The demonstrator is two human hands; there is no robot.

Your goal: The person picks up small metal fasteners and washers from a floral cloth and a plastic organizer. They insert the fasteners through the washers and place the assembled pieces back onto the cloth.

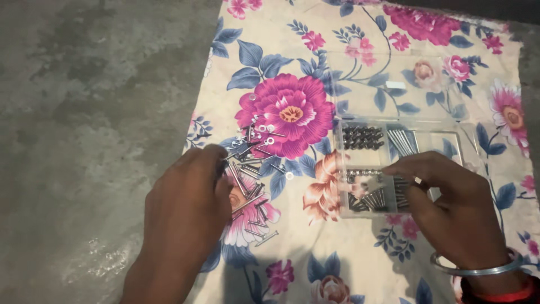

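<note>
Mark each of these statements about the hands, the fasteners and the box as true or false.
1. The left hand is at the loose pile of screws and nails. True.
2. The clear compartment box is empty. False: its compartments hold fasteners.
3. The right hand is over the box. True.
4. Everything lies on a plain white cloth. False: the floral cloth has pink and blue flowers.
5. A few washers lie above the pile. True.
</note>
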